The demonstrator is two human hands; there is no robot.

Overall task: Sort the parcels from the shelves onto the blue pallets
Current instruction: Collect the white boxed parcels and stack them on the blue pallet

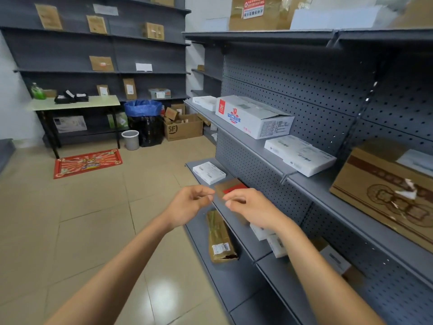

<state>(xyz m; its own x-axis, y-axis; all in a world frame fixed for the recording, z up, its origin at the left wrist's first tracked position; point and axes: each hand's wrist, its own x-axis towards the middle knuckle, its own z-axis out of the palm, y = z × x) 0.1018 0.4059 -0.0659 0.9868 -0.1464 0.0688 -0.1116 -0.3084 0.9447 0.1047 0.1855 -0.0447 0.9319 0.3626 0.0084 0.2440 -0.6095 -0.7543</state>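
Both hands, left (189, 205) and right (251, 207), grips loosely curled, holding nothing; carton (182, 129) reads "SF".

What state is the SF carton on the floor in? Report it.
Open. The SF carton's top flaps stand up and smaller brown boxes poke out above its rim.

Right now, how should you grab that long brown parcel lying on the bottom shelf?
Probably by its long sides near the middle, coming down from above. The long brown parcel lies flat on the bottom shelf, with its narrow ends pointing away and toward you and nothing touching its sides. Its near end looks torn, so avoid gripping there. The left hand is closest.
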